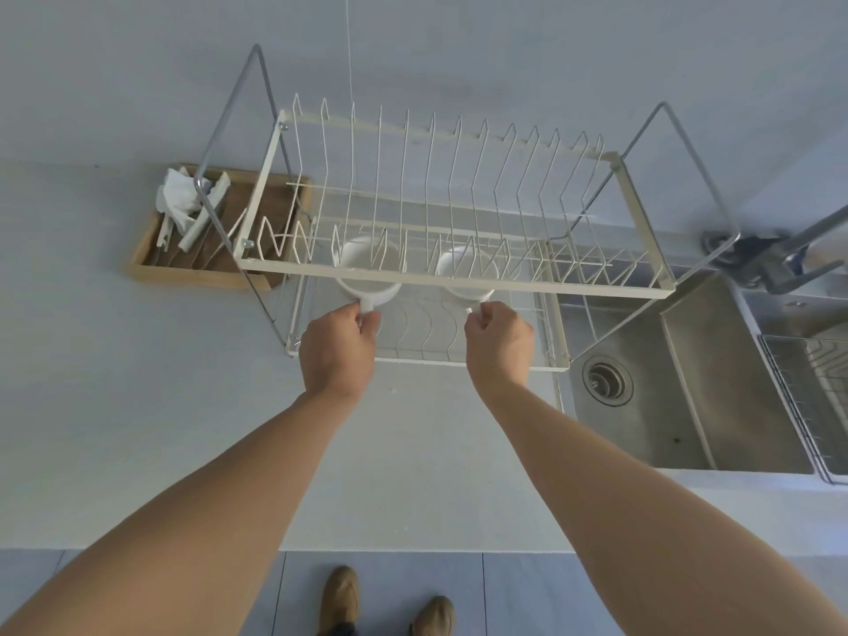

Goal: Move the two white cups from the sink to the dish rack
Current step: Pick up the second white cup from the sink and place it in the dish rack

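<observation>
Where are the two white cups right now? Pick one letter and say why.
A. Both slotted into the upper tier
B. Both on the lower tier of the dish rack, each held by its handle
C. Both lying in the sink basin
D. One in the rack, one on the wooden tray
B: the left cup and right cup sit on the dish rack lower tier, the left hand and right hand pinching their handles.

Soft, even daylight fills the scene — bright but bluish, with no hard shadows on the countertop (137, 406). The sink (688, 406) steel shows dull sheen, no glare. Wide-angle distortion bends the dish rack (459, 282) wires and stretches the forearms toward the lower corners — detail stays slightly soft.
</observation>
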`<state>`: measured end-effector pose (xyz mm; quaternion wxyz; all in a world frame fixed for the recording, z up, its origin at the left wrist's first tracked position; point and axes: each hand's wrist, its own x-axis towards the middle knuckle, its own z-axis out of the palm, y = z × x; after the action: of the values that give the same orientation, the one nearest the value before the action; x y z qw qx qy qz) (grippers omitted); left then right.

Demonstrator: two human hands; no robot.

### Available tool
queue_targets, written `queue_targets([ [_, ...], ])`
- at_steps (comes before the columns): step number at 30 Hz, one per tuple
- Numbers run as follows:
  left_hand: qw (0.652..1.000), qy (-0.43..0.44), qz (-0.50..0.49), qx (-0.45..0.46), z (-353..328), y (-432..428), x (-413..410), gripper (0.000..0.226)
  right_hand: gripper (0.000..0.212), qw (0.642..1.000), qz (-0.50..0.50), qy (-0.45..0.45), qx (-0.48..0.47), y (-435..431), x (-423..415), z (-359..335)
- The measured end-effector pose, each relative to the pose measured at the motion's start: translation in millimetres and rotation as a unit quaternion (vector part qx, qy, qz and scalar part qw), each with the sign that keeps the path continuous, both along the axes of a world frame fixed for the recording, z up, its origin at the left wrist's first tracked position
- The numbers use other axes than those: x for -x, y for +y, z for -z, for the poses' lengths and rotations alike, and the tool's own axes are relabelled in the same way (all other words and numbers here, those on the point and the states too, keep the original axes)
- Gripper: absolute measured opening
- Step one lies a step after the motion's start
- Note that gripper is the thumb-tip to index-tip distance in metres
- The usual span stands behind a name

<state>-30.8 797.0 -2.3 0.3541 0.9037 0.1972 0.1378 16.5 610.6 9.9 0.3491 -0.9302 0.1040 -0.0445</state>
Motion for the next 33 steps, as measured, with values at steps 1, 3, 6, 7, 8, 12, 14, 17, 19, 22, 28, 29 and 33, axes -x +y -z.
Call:
queue_targets([
  [1, 1.0, 0.002, 0.003, -0.002, -0.9, -0.9, -1.6, 0.037, 0.042, 1.0, -0.001, -0.002, 0.001, -0.8, 0.7, 0.2],
  [3, 1.0, 0.005, 0.01, -0.005, -2.3, -2.8, -4.4, 0.037, 0.038, 1.0, -0.005, -0.005, 0.001, -2.4, 2.3, 1.6],
  [6, 1.0, 0.018, 0.012, -0.006, -4.1, -4.9, -6.5, 0.037, 0.031, 1.0, -0.019, -0.014, 0.004, -3.5, 6.1, 3.2],
  [7, 1.0, 0.022, 0.013, -0.009, -4.6, -5.7, -6.6, 0.037, 0.03, 1.0, -0.024, -0.016, 0.007, -3.7, 7.3, 3.1],
  [8, 0.999, 0.025, 0.016, -0.014, -4.9, -6.4, -6.5, 0.038, 0.031, 0.999, -0.031, -0.018, 0.014, -3.7, 8.4, 2.4],
  [12, 0.999, 0.028, 0.023, -0.035, -4.8, -5.1, -7.1, 0.036, 0.036, 0.996, -0.059, -0.02, 0.057, -5.5, 10.3, -1.8],
  [14, 0.999, 0.024, 0.023, -0.042, -4.6, -3.9, -7.2, 0.033, 0.035, 0.994, -0.072, -0.018, 0.082, -6.3, 10.7, -3.9],
  [17, 0.998, 0.026, 0.024, -0.049, -5.4, -2.9, -7.9, 0.031, 0.035, 0.992, -0.084, -0.02, 0.097, -6.6, 11.1, -5.5],
  [19, 0.998, 0.027, 0.029, -0.051, -6.2, -2.3, -8.9, 0.031, 0.035, 0.991, -0.084, -0.023, 0.099, -6.5, 11.4, -5.9],
  [22, 0.998, 0.027, 0.03, -0.054, -7.0, -1.0, -10.5, 0.03, 0.034, 0.991, -0.086, -0.027, 0.099, -6.0, 11.4, -5.5],
  [28, 0.998, 0.022, 0.033, -0.046, -6.2, -1.1, -10.8, 0.03, 0.029, 0.991, -0.085, -0.027, 0.095, -7.1, 11.5, -4.9],
  [29, 0.998, 0.021, 0.033, -0.045, -6.4, -1.0, -10.7, 0.03, 0.028, 0.991, -0.086, -0.027, 0.095, -7.4, 11.6, -4.7],
  [33, 0.999, 0.02, 0.037, -0.033, -7.1, -1.0, -9.9, 0.03, 0.027, 0.992, -0.086, -0.033, 0.091, -8.3, 11.4, -3.3],
])
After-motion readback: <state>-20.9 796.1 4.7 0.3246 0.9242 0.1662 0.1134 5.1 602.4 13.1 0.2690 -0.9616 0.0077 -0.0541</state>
